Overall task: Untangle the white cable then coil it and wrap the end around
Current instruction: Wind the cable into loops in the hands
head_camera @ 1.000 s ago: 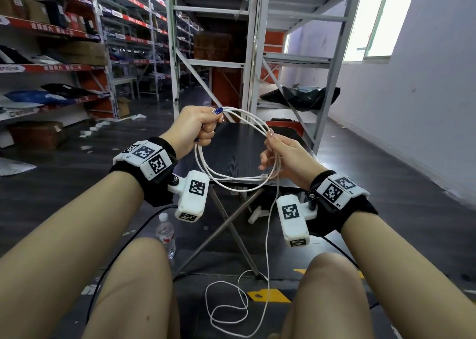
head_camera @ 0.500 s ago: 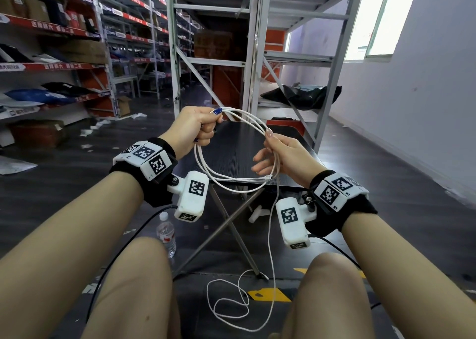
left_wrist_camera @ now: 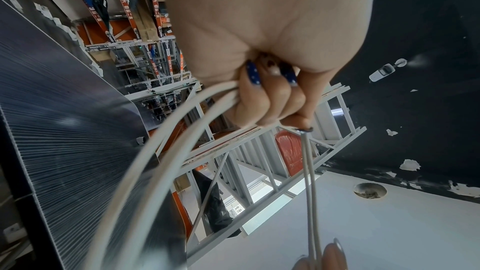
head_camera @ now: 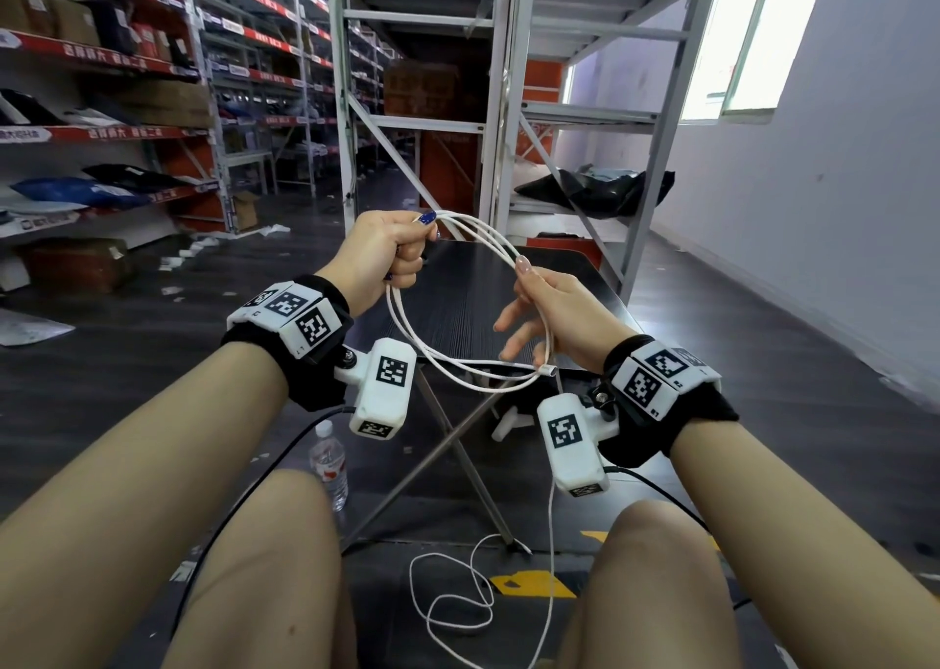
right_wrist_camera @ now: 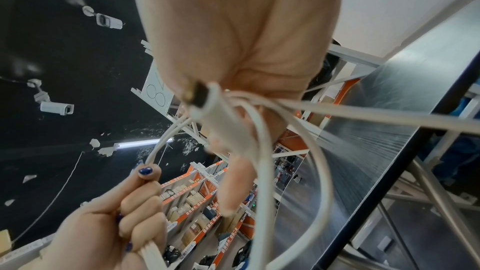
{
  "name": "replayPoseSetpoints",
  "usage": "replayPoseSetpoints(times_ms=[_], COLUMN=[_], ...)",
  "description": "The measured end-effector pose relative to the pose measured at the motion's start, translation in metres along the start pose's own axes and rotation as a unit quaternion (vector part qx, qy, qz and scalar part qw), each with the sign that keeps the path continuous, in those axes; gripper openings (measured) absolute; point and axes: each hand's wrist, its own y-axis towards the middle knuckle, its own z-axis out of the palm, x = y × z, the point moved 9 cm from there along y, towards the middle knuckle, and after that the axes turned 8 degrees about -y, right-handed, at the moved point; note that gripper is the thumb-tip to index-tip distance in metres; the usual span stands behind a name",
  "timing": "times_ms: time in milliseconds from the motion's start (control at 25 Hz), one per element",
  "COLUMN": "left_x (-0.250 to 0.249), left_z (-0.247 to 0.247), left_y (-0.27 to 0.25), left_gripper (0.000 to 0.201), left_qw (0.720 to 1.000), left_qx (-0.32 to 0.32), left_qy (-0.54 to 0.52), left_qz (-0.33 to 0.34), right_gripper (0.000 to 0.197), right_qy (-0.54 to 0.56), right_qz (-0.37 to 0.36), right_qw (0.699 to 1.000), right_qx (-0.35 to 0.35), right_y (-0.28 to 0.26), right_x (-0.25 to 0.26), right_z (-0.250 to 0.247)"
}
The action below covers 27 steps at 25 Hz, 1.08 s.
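Note:
The white cable hangs as a coil of several loops between my two hands, above a black folding table. My left hand grips the coil's top left in a fist, also seen in the left wrist view. My right hand pinches a strand on the coil's right side with thumb and index finger, the other fingers spread out. A metal-tipped connector lies at the coil's lower right, close to my right palm. The cable's loose tail drops to the floor between my knees.
A water bottle stands on the floor by the table's crossed legs. Grey metal racking rises just behind the table. Stocked shelves line the left side. A pale wall runs along the right.
My right hand's lower fingers have uncurled and spread away from the coil. The tail on the floor has shifted slightly. My left hand has kept its grip.

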Motion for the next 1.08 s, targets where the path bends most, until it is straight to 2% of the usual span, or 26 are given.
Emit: replayPoseSetpoints(times_ms=[200,440,680,760,880,1080], left_x=[0.005,0.011,0.020,0.021,0.022,0.024], left_z=[0.002,0.015,0.005,0.001,-0.003,-0.013], left_y=[-0.005,-0.011,-0.010,-0.009,-0.007,-0.003], left_gripper=[0.029,0.028,0.029,0.030,0.030,0.031], left_qw=[1.000,0.991,0.976,0.974,0.971,0.965], left_qx=[0.008,0.042,0.017,0.014,0.008,-0.015], left_qy=[-0.008,-0.110,-0.205,-0.214,-0.227,-0.253], left_qz=[-0.013,-0.057,-0.072,-0.071,-0.070,-0.066], right_gripper=[0.033,0.036,0.051,0.042,0.012,0.057], right_qy=[-0.004,0.097,0.232,0.244,0.267,0.280], right_qz=[-0.016,-0.007,0.015,0.006,-0.019,-0.044], right_qw=[1.000,0.995,0.973,0.970,0.961,0.946], right_qx=[-0.017,-0.013,-0.006,0.008,0.061,0.158], right_y=[0.007,0.005,0.004,0.002,0.000,-0.002], right_x=[-0.005,-0.016,-0.023,-0.021,-0.014,-0.009], right_z=[-0.007,-0.007,-0.011,-0.011,-0.007,0.003])
